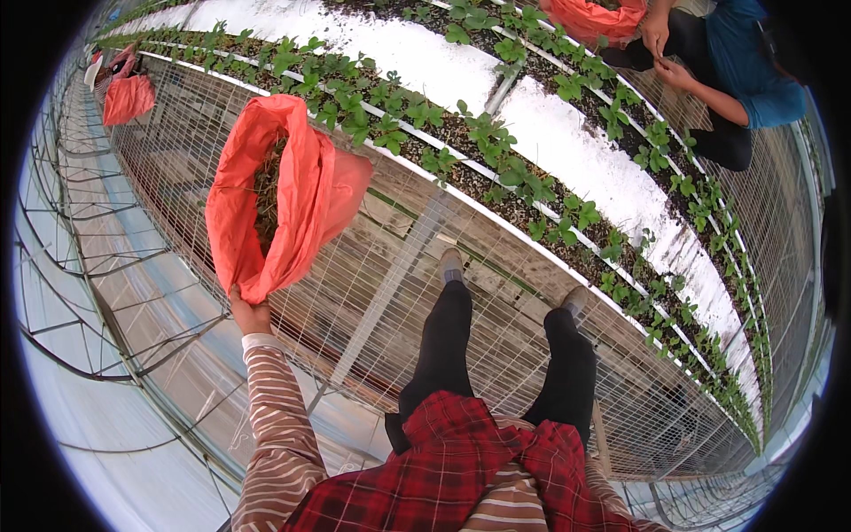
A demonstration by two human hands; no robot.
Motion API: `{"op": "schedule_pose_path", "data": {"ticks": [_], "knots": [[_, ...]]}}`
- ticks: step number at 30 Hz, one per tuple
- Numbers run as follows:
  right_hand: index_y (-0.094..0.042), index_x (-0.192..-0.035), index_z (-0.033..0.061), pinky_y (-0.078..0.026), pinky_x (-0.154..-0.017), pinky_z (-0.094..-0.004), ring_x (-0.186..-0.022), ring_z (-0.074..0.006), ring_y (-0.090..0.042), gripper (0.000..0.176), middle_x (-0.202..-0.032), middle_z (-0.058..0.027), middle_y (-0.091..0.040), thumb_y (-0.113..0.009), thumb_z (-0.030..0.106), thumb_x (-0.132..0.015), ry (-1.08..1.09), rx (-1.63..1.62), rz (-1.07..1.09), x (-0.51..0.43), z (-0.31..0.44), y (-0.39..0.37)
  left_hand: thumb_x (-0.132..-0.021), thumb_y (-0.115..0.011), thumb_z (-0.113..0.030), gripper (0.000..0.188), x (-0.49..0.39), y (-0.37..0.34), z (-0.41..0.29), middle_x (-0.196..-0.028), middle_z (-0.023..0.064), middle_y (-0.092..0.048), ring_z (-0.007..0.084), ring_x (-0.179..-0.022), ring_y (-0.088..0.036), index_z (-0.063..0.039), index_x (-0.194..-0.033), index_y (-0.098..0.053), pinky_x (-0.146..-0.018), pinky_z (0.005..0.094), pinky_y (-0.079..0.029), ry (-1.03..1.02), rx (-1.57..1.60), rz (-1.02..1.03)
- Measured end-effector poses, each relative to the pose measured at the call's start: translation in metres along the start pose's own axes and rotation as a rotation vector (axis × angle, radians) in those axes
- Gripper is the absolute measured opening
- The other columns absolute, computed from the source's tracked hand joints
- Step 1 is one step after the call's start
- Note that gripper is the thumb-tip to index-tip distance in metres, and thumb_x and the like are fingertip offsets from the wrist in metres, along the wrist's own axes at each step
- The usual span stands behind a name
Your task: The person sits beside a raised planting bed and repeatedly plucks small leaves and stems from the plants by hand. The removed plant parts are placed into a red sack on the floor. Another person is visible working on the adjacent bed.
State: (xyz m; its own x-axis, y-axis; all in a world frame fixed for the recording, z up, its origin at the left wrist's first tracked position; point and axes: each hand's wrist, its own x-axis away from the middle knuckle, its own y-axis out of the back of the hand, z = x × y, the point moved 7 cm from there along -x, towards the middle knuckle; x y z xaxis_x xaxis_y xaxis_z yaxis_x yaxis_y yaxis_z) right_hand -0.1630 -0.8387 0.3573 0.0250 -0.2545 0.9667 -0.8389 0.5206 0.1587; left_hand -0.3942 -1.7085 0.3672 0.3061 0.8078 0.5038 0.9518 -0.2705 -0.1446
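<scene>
My left hand (250,312) grips the near rim of a large orange-red plastic sack (302,206). The sack's mouth gapes towards the left, and dry, brownish-green plant matter (267,199) shows inside it. My right hand is out of view; only a bit of striped sleeve appears low at the right of my body. Before me runs a long planting trough (459,159) with a white rim, filled with dark soil and leafy green plants that look like strawberry plants (492,139). The sack hangs beside this trough, over the walkway.
I stand on a wire mesh walkway (372,266) with planks visible beneath. Beyond the trough lies a white sheet (585,146), then another planted row (618,113). A co-worker in blue (738,66) sits there by an orange-red sack (598,20). Another person with a sack (128,100) is far left.
</scene>
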Motion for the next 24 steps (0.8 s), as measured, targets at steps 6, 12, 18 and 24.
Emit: {"op": "schedule_pose_path", "data": {"ticks": [6,12,18,24], "knots": [[-0.067,-0.108,0.0031,-0.05,-0.083,-0.0466,-0.092,-0.0381,-0.066,0.06,-0.092,-0.0214,-0.068,-0.073,0.051,-0.072,0.138,-0.046,0.059,-0.073,0.063,-0.021,-0.095,-0.059,-0.022,0.017,-0.151,0.034,0.079,-0.061,0.0,-0.051,0.0128,-0.051,-0.048,-0.011,-0.082,-0.057,-0.048,0.0251,-0.04,0.372,-0.681,-0.102],[-0.068,-0.107,0.0036,-0.05,-0.082,-0.0467,-0.091,-0.038,-0.066,0.059,-0.09,-0.0211,-0.068,-0.072,0.051,-0.073,0.217,-0.059,0.172,-0.149,0.084,-0.047,-0.092,-0.064,-0.023,0.015,-0.145,0.007,0.106,-0.076,0.0041,-0.055,0.0137,-0.064,-0.049,-0.008,-0.095,-0.061,-0.057,0.0279,-0.044,0.086,-0.888,-0.167],[-0.068,-0.106,0.0041,-0.05,-0.081,-0.0468,-0.089,-0.0378,-0.066,0.058,-0.088,-0.0208,-0.068,-0.072,0.051,-0.073,0.365,-0.009,0.286,-0.232,0.097,-0.071,-0.092,-0.065,-0.021,0.056,0.042,-0.105,0.143,-0.132,0.0189,-0.055,0.0297,-0.116,-0.057,0.003,-0.138,-0.044,-0.096,0.0391,-0.049,-0.762,-1.479,-0.227],[-0.069,-0.105,0.0046,-0.051,-0.08,-0.0469,-0.088,-0.0377,-0.067,0.057,-0.086,-0.0204,-0.068,-0.072,0.052,-0.074,0.533,0.047,0.372,-0.314,0.118,-0.082,-0.099,-0.054,-0.009,0.041,0.212,-0.213,0.36,-0.133,0.0161,-0.054,0.025,-0.118,-0.056,0.004,-0.137,-0.045,-0.096,0.0344,-0.048,-0.804,-1.215,0.563]]}}
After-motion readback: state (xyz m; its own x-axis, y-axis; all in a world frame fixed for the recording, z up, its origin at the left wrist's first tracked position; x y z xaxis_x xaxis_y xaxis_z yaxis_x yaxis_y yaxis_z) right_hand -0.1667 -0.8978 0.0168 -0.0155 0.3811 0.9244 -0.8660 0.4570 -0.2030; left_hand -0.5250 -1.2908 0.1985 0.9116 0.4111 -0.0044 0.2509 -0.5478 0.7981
